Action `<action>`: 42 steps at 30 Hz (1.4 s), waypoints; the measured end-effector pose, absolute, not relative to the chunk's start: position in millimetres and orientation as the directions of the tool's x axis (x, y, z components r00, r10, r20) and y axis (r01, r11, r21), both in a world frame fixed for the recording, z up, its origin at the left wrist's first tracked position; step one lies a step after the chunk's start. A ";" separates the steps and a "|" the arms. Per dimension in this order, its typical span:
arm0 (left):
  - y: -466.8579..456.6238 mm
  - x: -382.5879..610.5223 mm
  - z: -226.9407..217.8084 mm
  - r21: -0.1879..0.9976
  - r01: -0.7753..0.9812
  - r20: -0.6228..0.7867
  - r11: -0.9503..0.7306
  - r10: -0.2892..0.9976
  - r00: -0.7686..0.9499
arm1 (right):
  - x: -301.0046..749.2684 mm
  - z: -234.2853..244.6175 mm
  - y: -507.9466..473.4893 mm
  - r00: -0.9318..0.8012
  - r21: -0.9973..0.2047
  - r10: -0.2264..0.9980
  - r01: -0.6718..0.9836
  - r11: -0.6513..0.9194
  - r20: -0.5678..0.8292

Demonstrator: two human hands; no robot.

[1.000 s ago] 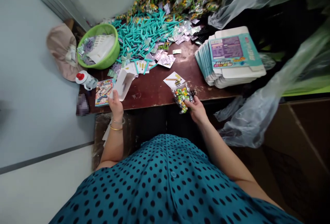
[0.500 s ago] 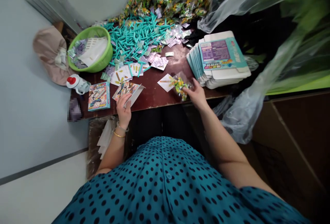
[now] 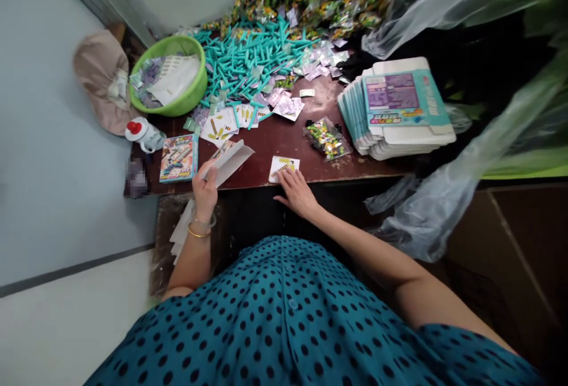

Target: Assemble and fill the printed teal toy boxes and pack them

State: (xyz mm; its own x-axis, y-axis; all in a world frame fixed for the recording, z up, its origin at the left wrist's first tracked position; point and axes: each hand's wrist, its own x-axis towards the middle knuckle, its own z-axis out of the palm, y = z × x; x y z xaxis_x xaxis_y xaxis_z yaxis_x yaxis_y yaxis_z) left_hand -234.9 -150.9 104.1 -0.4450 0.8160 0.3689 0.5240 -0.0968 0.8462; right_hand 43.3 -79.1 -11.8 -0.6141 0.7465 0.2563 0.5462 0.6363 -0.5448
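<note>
My left hand [image 3: 205,187] grips a small open cardboard box [image 3: 229,158] at the near edge of the brown table [image 3: 261,143]. My right hand [image 3: 296,192] lies with fingers stretched flat on a white printed card [image 3: 283,167] at the table's near edge. A clear bag of small colourful pieces [image 3: 326,138] lies on the table beyond that hand, apart from it. A closed printed box [image 3: 178,157] rests left of my left hand.
A stack of flat box blanks [image 3: 399,108] sits at the right. A green bowl [image 3: 174,78], a heap of teal sticks [image 3: 248,57], small sachets and more bags fill the back. A bottle [image 3: 142,133] stands at the left edge. Plastic sheeting [image 3: 444,196] hangs right.
My right hand set the bag of colourful pieces down on the table, then came back to the white card. My left hand lowered the open box toward the table.
</note>
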 end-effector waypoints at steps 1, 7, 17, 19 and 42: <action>-152.2 -239.7 104.4 0.868 0.491 0.339 -0.076 0.813 -0.473 | 54.5 -10.4 -82.8 -0.618 -0.576 0.743 0.520 0.631 0.256; -153.5 -238.0 107.0 0.900 0.434 0.283 -0.046 0.817 -0.502 | 59.8 72.2 -74.3 -0.493 -0.654 0.726 0.351 0.670 0.479; -158.7 -224.1 118.7 0.721 0.683 0.529 -0.119 0.731 -0.431 | -10.6 105.1 -26.1 -0.695 -0.401 0.471 0.278 0.873 0.543; -159.4 -219.9 104.5 0.603 0.783 0.538 -0.155 0.803 -0.255 | 32.1 77.3 -1.9 -0.495 -0.463 0.724 0.558 0.689 0.481; -64.1 -76.5 43.9 0.716 -0.645 -0.422 0.267 0.901 -0.096 | 103.0 19.4 29.3 -0.336 -0.442 0.894 0.782 0.440 0.296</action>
